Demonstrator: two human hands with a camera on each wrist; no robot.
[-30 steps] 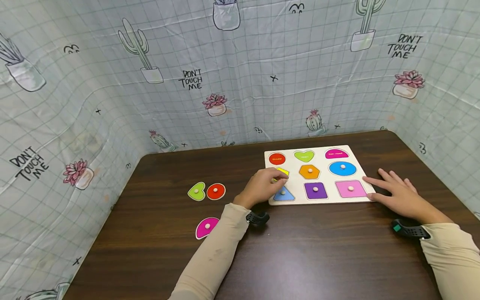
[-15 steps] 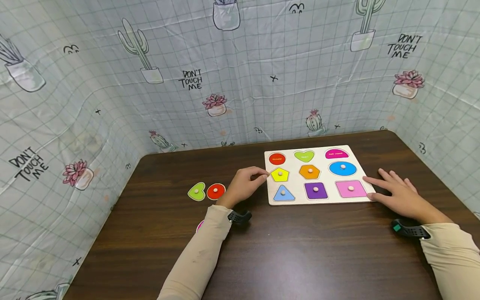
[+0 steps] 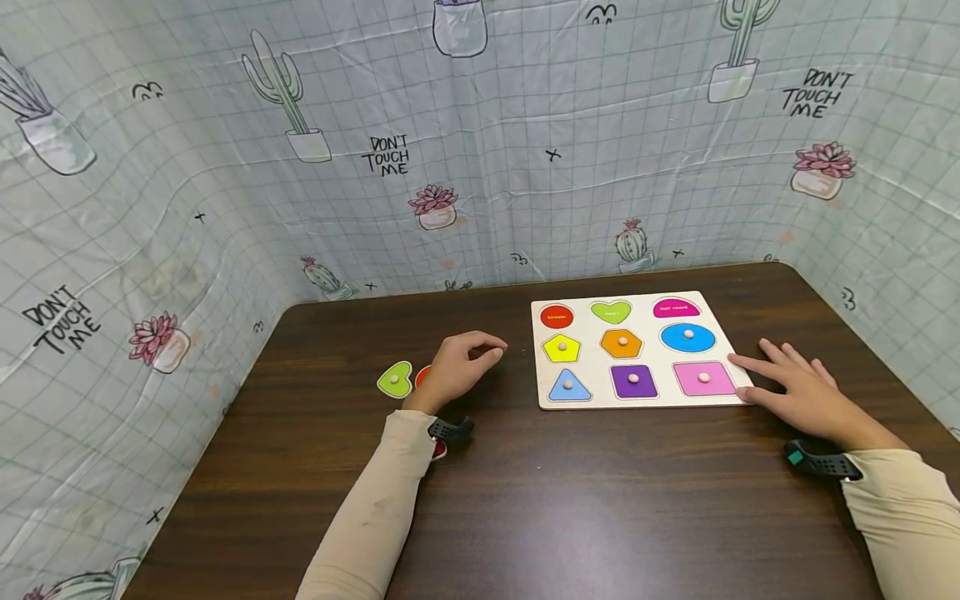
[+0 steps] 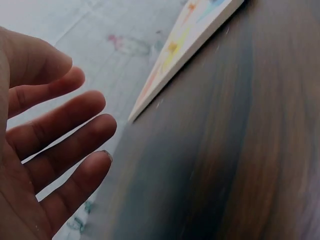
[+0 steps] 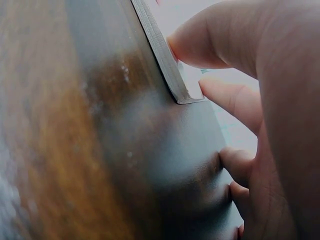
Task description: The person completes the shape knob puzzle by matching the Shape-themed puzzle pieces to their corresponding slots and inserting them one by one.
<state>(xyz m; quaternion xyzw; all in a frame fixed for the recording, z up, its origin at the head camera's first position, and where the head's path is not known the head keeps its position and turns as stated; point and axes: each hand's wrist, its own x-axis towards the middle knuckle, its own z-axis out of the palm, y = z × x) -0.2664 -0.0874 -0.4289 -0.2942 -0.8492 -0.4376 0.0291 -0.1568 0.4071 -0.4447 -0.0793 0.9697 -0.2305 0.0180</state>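
Observation:
My left hand (image 3: 453,367) hovers over the table left of the white puzzle board (image 3: 591,367), fingers loosely bent and holding nothing. The left wrist view shows its fingers (image 4: 75,130) spread apart. Below and beside it lie a loose green heart piece (image 3: 393,381) and a red circle piece (image 3: 422,377), the latter mostly covered by the hand. A magenta piece (image 3: 439,451) peeks out from behind the left wrist. My right hand (image 3: 798,392) rests at the board's right edge, thumb and index finger touching its near corner. Yellow pentagon (image 3: 555,354) and blue triangle (image 3: 570,394) sit in the board.
Other knobbed pieces fill the board: an orange hexagon (image 3: 621,352), blue oval (image 3: 675,337), purple square (image 3: 633,390) and pink rectangle (image 3: 690,385). The far row has knobless circle, heart and half-round recesses. A printed curtain (image 3: 510,125) stands behind the dark wooden table (image 3: 585,500).
My left hand has let go of the yellow pentagon and moved left, off the board and toward the loose pieces. The right hand has stayed on the board's edge.

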